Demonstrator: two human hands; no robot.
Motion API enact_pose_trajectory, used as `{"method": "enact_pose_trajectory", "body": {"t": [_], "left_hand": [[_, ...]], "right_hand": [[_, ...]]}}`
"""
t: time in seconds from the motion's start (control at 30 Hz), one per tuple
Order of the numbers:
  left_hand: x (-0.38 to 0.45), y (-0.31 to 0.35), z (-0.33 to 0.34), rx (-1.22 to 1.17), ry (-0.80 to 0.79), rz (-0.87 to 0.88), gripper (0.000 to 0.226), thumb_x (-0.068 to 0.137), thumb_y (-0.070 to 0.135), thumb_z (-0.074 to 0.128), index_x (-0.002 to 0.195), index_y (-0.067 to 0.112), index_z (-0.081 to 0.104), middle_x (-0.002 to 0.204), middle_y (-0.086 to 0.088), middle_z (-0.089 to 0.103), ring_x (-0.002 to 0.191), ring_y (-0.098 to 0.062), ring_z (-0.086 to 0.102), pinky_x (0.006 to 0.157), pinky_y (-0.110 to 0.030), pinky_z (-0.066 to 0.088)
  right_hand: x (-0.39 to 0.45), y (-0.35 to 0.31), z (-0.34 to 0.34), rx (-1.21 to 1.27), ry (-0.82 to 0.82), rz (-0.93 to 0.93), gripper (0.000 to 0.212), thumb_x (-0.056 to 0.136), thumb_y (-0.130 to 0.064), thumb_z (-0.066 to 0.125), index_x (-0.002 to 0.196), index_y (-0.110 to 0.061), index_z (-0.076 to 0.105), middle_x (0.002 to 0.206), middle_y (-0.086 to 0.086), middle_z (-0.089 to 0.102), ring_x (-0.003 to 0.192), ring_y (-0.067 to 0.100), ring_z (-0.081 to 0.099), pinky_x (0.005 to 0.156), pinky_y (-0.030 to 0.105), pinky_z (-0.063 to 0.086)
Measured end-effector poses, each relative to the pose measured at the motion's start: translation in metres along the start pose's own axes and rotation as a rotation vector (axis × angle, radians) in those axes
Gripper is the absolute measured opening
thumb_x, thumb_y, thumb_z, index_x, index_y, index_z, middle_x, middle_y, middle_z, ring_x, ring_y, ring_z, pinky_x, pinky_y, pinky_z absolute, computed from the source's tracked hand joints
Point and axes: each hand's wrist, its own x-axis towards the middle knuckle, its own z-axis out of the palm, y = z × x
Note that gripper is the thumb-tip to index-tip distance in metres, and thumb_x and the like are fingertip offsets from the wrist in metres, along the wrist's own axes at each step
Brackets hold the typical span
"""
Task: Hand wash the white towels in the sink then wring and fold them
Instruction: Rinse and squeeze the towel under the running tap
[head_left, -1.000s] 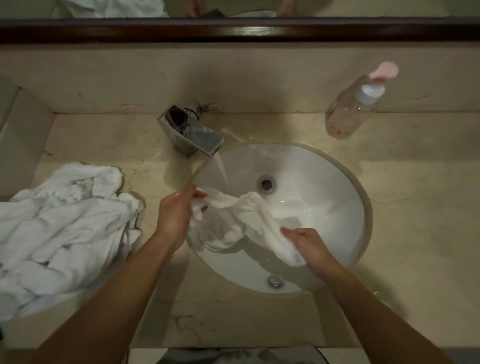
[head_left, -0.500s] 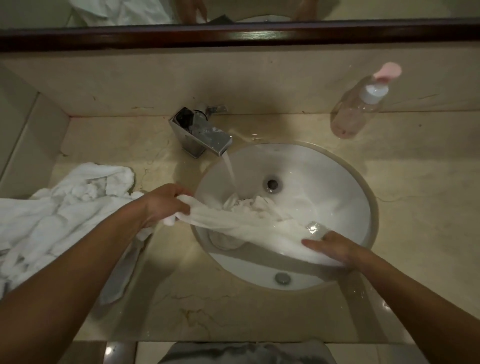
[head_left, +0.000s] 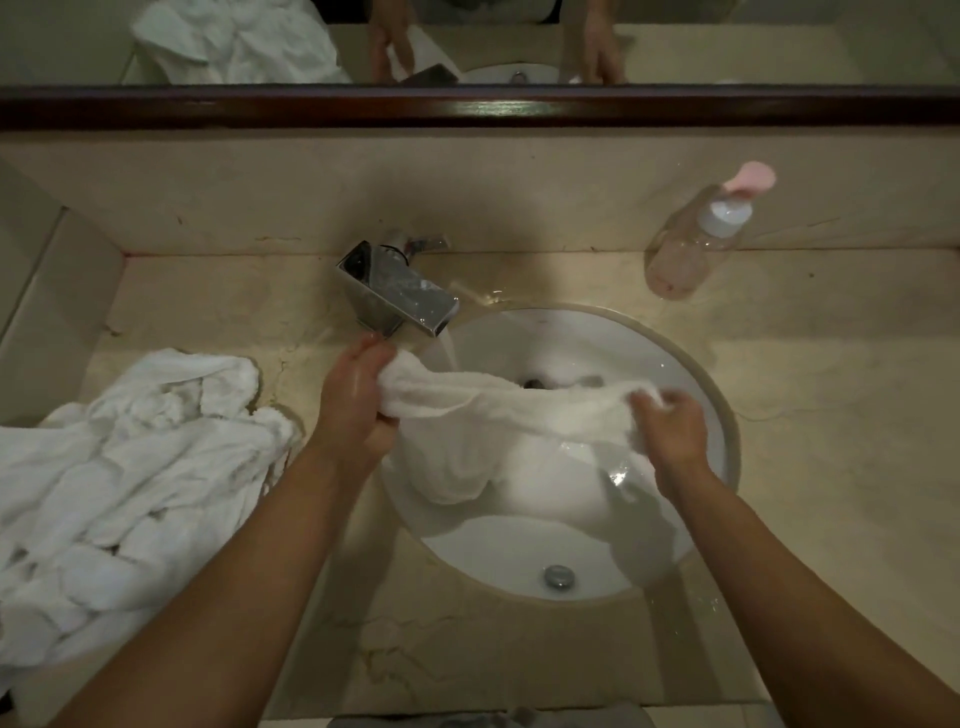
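Note:
A wet white towel (head_left: 498, 415) is stretched across the round white sink (head_left: 524, 566), its lower part hanging into the bowl. My left hand (head_left: 356, 402) grips its left end at the sink's left rim. My right hand (head_left: 672, 428) grips its right end over the bowl's right side. Water runs from the chrome faucet (head_left: 397, 296) onto the towel near my left hand. The drain is partly hidden behind the towel.
A pile of white towels (head_left: 130, 478) lies on the beige counter left of the sink. A clear pump bottle with a pink top (head_left: 701, 239) stands at the back right. A mirror with a dark frame (head_left: 478, 106) runs along the back wall.
Both hands have lifted and moved toward the back of the sink, pulling the towel up and taut under the running water. My left hand shifted right, up to the faucet.

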Motion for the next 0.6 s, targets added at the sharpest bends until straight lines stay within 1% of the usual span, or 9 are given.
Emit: {"method": "enact_pose_trajectory", "body": {"t": [0.03, 0.1, 0.2, 0.27, 0.33, 0.4, 0.47, 0.53, 0.6], "left_hand": [[-0.002, -0.006, -0.001, 0.041, 0.001, -0.059, 0.011, 0.091, 0.004, 0.053, 0.087, 0.008, 0.062, 0.075, -0.006, 0.066, 0.067, -0.016, 0.066, 0.063, -0.026, 0.056], [-0.005, -0.022, -0.009, 0.121, 0.028, -0.233, 0.013, 0.091, 0.002, 0.053, 0.085, 0.004, 0.064, 0.072, -0.009, 0.069, 0.062, -0.016, 0.067, 0.055, -0.023, 0.055], [-0.006, -0.042, -0.028, 0.346, 0.110, -0.313, 0.007, 0.087, 0.000, 0.058, 0.086, 0.000, 0.065, 0.084, -0.018, 0.065, 0.069, -0.025, 0.061, 0.058, -0.029, 0.051], [-0.008, -0.048, -0.039, 0.632, 0.097, -0.274, 0.006, 0.086, 0.000, 0.062, 0.089, -0.004, 0.065, 0.084, -0.019, 0.060, 0.067, -0.025, 0.055, 0.055, -0.028, 0.042], [-0.008, -0.046, -0.046, 0.910, 0.049, -0.227, 0.011, 0.085, 0.003, 0.067, 0.091, -0.006, 0.066, 0.080, -0.017, 0.058, 0.063, -0.024, 0.053, 0.048, -0.023, 0.038], [-0.006, -0.042, -0.051, 1.079, -0.005, -0.183, 0.014, 0.085, 0.006, 0.068, 0.093, -0.006, 0.068, 0.080, -0.014, 0.059, 0.067, -0.023, 0.054, 0.051, -0.025, 0.038], [-0.006, -0.037, -0.051, 1.169, -0.042, -0.156, 0.017, 0.086, 0.007, 0.065, 0.095, -0.007, 0.069, 0.080, -0.011, 0.060, 0.071, -0.021, 0.054, 0.057, -0.028, 0.037], [-0.007, -0.035, -0.048, 1.194, -0.055, -0.136, 0.019, 0.087, 0.007, 0.063, 0.097, -0.008, 0.068, 0.082, -0.013, 0.060, 0.074, -0.022, 0.054, 0.062, -0.029, 0.037], [-0.006, -0.032, -0.039, 1.138, -0.019, -0.131, 0.017, 0.089, 0.008, 0.060, 0.096, -0.006, 0.066, 0.084, -0.014, 0.059, 0.076, -0.025, 0.053, 0.062, -0.029, 0.037]], "right_hand": [[-0.004, 0.005, 0.001, -0.066, -0.126, 0.226, 0.022, 0.091, -0.028, 0.072, 0.096, -0.008, 0.065, 0.073, 0.003, 0.053, 0.058, 0.017, 0.048, 0.040, 0.020, 0.041], [-0.017, 0.022, 0.001, -0.232, -0.380, 0.549, 0.024, 0.084, -0.032, 0.080, 0.091, -0.011, 0.069, 0.066, 0.004, 0.054, 0.047, 0.013, 0.042, 0.033, 0.013, 0.027], [-0.018, 0.049, 0.001, -0.093, -0.396, 0.691, 0.015, 0.086, -0.017, 0.078, 0.090, -0.006, 0.070, 0.060, 0.006, 0.063, 0.044, 0.015, 0.055, 0.040, 0.020, 0.038], [-0.010, 0.061, -0.003, -0.211, -0.314, 0.509, 0.020, 0.091, -0.009, 0.069, 0.110, -0.003, 0.067, 0.087, 0.013, 0.068, 0.072, 0.026, 0.062, 0.059, 0.030, 0.048], [-0.004, 0.069, -0.005, -0.717, -0.207, 0.105, 0.037, 0.095, -0.015, 0.062, 0.131, -0.009, 0.057, 0.119, 0.015, 0.061, 0.103, 0.033, 0.059, 0.084, 0.037, 0.051], [-0.009, 0.070, 0.000, -0.874, -0.075, -0.220, 0.053, 0.093, -0.021, 0.065, 0.142, -0.016, 0.047, 0.135, 0.014, 0.049, 0.119, 0.034, 0.052, 0.098, 0.042, 0.046], [-0.016, 0.069, 0.014, -0.727, -0.278, -0.389, 0.059, 0.092, -0.024, 0.067, 0.146, -0.018, 0.045, 0.135, 0.011, 0.049, 0.122, 0.031, 0.050, 0.101, 0.039, 0.043], [-0.025, 0.076, 0.039, -0.750, -0.592, -0.365, 0.059, 0.093, -0.025, 0.067, 0.147, -0.025, 0.042, 0.129, 0.007, 0.051, 0.120, 0.027, 0.052, 0.100, 0.035, 0.043], [-0.035, 0.091, 0.056, -0.808, -0.632, -0.311, 0.065, 0.091, -0.023, 0.067, 0.146, -0.032, 0.033, 0.117, 0.002, 0.053, 0.109, 0.023, 0.056, 0.095, 0.035, 0.048]]}}
